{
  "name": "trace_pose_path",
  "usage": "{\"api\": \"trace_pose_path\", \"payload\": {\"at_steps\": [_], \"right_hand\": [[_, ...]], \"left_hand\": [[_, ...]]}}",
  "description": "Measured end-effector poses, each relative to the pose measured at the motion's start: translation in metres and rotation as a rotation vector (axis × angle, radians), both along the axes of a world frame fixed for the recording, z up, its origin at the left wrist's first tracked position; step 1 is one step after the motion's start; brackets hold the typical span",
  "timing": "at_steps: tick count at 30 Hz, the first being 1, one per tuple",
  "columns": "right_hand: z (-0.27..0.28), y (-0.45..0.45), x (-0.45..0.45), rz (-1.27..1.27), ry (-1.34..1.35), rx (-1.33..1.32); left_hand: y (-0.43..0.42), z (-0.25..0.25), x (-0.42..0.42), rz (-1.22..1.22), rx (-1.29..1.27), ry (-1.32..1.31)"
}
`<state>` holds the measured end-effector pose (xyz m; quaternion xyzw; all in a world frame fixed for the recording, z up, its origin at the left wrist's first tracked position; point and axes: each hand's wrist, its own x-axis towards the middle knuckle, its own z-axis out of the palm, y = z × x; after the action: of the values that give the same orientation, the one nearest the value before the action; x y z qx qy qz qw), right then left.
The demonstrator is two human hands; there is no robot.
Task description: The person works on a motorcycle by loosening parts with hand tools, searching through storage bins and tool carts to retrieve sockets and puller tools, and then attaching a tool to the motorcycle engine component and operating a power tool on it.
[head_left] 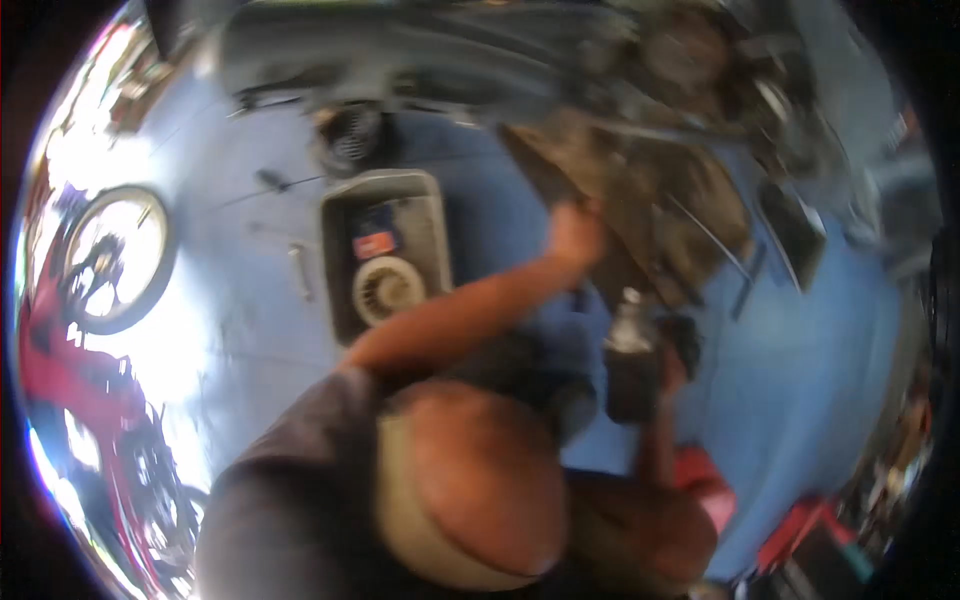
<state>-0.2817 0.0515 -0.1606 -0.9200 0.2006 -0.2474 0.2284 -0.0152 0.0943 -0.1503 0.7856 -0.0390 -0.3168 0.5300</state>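
Note:
My left hand (pixel 578 237) reaches forward, its fingers curled at the edge of a brown, dirty flat sheet (pixel 625 255) on the floor. Blur hides whatever the fingers grip there. Lower right, my right hand (pixel 674 372) is beside a bottle (pixel 631 365) with a clear top and a dark lower part. A small dark thing (pixel 681 340) lies against this hand; its kind is unclear, and the fingers are smeared. Under my left forearm stands a grey tub (pixel 330 262) holding a pale round finned part (pixel 388 288) and a blue and red packet (pixel 377 238).
A large grey vehicle part or machine (pixel 400 50) spans the top. A dark round ribbed part (pixel 350 132) sits behind the tub. A thin metal rod (pixel 712 238) crosses the brown sheet. Leftward stands a wheel (pixel 118 258); a wrench-like tool (pixel 300 272) lies on the blue floor (pixel 810 350).

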Motion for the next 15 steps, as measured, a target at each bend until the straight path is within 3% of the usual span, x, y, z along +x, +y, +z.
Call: {"api": "trace_pose_path", "payload": {"at_steps": [1, 3, 5, 7, 10, 12, 15], "right_hand": [[0.01, 0.006, -0.015, -0.018, 0.059, -0.038], [0.03, 0.008, -0.011, -0.102, 0.126, 0.03], [0.03, 0.007, -0.024, -0.238, 0.275, 0.105], [0.02, 0.004, -0.053, -0.3, 0.303, 0.048], [-0.007, -0.01, -0.06, -0.492, 0.421, 0.039], [-0.006, -0.016, -0.053, -0.553, 0.477, 0.013], [-0.023, -0.037, -0.075, -0.495, 0.462, -0.029]], "left_hand": [[0.022, 0.014, 0.01, -0.241, 0.022, 0.19], [0.057, 0.033, 0.022, -0.34, 0.049, 0.195], [0.096, 0.038, 0.039, -0.585, 0.155, -0.245], [0.136, 0.083, 0.044, -0.53, 0.299, -0.471], [0.208, 0.055, 0.097, -0.523, 0.573, -0.536], [0.229, 0.041, 0.124, -0.481, 0.708, -0.348], [0.24, 0.007, 0.14, -0.656, 0.874, -0.36]]}}
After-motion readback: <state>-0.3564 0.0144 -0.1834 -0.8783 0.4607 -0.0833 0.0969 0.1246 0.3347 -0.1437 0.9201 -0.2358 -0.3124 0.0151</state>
